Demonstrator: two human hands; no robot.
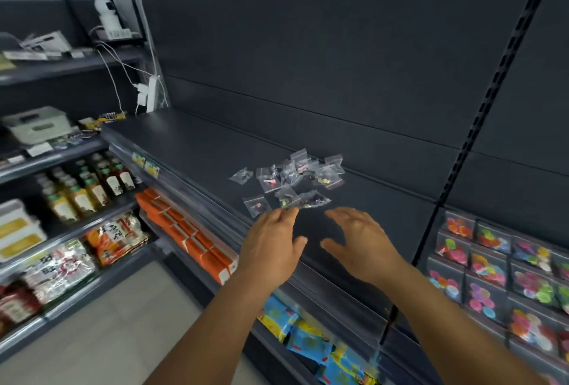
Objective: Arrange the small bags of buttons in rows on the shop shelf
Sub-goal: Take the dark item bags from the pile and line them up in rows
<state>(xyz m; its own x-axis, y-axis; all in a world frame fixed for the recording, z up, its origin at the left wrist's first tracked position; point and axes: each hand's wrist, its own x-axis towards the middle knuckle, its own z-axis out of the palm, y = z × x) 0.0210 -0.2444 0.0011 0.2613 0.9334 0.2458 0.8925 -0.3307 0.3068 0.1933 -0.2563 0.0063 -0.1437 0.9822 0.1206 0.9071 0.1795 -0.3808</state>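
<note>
Several small clear plastic bags of buttons [289,180] lie in a loose, crinkled heap on the matte dark-grey shelf [197,150]. Left hand [271,240], fingers straight, apparently touches the nearest bag's edge; right hand [363,243] hovers beside it, fingers relaxed, holding nothing.

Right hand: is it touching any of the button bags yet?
Apart. The head view shows dark bare shelf between the right hand fingertips and the nearest button bags.
</note>
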